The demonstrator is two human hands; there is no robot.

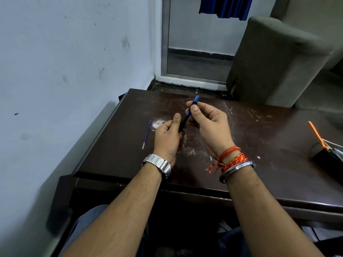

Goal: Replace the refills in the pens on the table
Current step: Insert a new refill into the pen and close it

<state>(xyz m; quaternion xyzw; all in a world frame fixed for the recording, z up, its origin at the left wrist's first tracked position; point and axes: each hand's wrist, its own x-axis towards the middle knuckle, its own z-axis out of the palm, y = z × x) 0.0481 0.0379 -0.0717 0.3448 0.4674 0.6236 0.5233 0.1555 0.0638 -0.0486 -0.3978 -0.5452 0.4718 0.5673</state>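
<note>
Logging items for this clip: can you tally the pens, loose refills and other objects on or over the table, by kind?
Pens: 1, the blue and black pen held by the left hand and right hand
Loose refills: 1, the blue refill on the table
Black containers: 1, the black box with an orange piece, at the right edge
Total: 3

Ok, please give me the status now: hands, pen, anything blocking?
Left hand and right hand both grip the blue-black pen above the table. Loose refill lies left of the hands. Nothing blocking.
</note>
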